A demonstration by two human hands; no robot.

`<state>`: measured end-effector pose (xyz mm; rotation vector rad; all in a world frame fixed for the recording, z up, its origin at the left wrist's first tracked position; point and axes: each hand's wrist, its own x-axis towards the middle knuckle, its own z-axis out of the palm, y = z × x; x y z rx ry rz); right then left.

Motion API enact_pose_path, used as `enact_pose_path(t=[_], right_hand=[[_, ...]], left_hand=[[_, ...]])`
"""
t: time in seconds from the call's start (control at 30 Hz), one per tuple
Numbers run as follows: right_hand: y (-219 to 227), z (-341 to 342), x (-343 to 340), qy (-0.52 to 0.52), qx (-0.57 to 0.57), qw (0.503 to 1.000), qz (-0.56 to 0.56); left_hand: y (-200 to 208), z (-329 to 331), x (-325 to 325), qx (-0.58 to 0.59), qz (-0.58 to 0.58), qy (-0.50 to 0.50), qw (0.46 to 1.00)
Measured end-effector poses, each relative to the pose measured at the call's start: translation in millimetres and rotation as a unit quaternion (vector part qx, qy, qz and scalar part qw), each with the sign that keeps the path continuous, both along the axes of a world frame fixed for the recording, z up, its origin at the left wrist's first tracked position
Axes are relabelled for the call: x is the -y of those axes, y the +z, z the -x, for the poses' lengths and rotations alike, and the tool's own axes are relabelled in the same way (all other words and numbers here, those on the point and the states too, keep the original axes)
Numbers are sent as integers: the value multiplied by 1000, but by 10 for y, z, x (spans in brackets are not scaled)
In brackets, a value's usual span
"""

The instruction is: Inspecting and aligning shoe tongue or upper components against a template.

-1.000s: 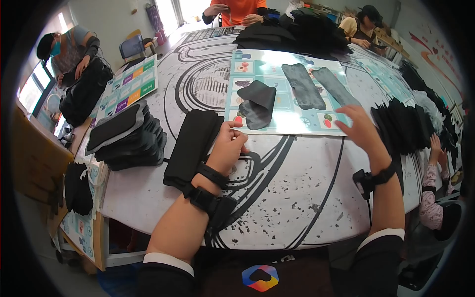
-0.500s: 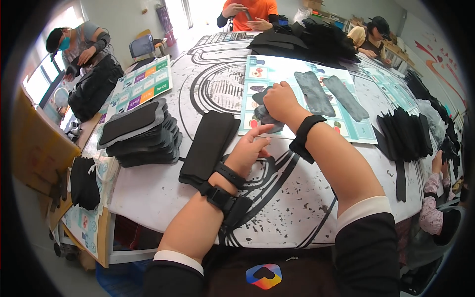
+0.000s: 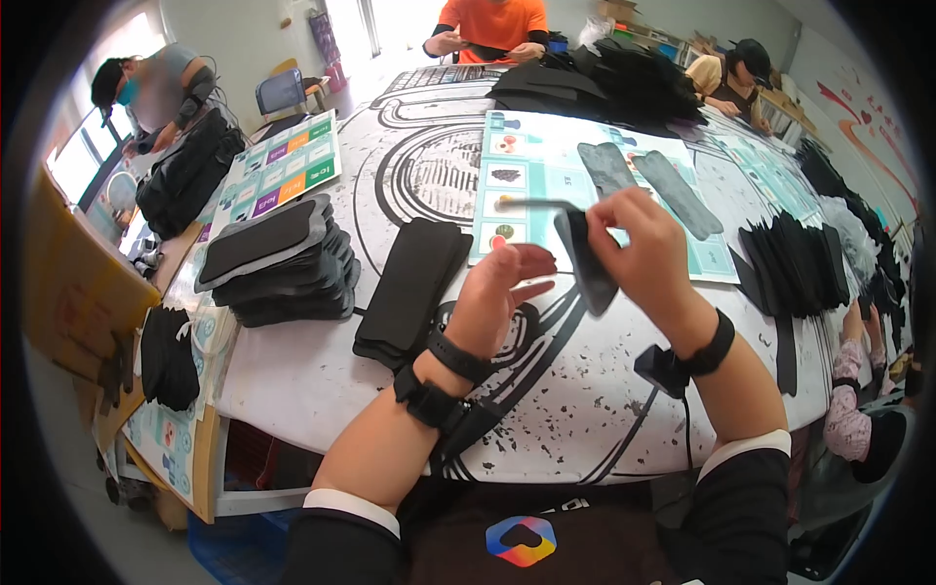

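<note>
My right hand (image 3: 639,244) pinches a bent grey-and-black fabric pad (image 3: 588,268), holding it up above the near edge of a printed board (image 3: 717,265). Facing it, my left hand (image 3: 494,297) is empty, its fingers apart and bent a little toward the pad. Two speckled grey pads (image 3: 680,195) lie side by side on the board beyond my right hand. Beside my left wrist, a low stack of black oblong pads (image 3: 414,283) rests on the table (image 3: 575,419). Farther left stands a taller stack of grey-edged pads (image 3: 278,283) with a black one on top.
Black strips (image 3: 795,263) are fanned out at the right. A heap of black pieces (image 3: 604,88) covers the far side, near a person in orange (image 3: 492,24). Another printed board (image 3: 283,166) lies at the far left. A cable (image 3: 687,429) hangs from my right wrist.
My right hand has lifted a pad off the board and drawn it nearer and to the right. My left hand has turned slightly, its fingers now pointing up more.
</note>
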<state>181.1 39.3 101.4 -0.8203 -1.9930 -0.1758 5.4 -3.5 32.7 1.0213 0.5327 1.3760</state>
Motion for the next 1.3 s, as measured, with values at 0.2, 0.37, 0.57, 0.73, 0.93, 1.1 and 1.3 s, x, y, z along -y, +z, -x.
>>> enact_pose_path(t=[0.2, 0.37, 0.57, 0.73, 0.93, 1.1, 1.3], right_hand=[[-23, -266, 377, 5, 71, 995, -67], [-17, -425, 435, 43, -41, 972, 228], [-15, -360, 403, 83, 79, 971, 208], [58, -191, 364, 72, 102, 979, 164], [142, -53, 469, 68, 166, 964, 195], [119, -9, 447, 30, 176, 969, 171], [331, -135, 431, 5, 58, 965, 257]], left_hand=[[129, -234, 250, -212, 19, 5, 977], [165, -179, 272, -139, -3, -34, 990], [76, -159, 221, -260, -153, -2, 953], [173, -194, 259, -339, -210, 52, 916], [86, -115, 218, -382, -285, 52, 878], [161, -148, 295, -478, -277, 27, 833], [81, -205, 204, -336, -278, 50, 898]])
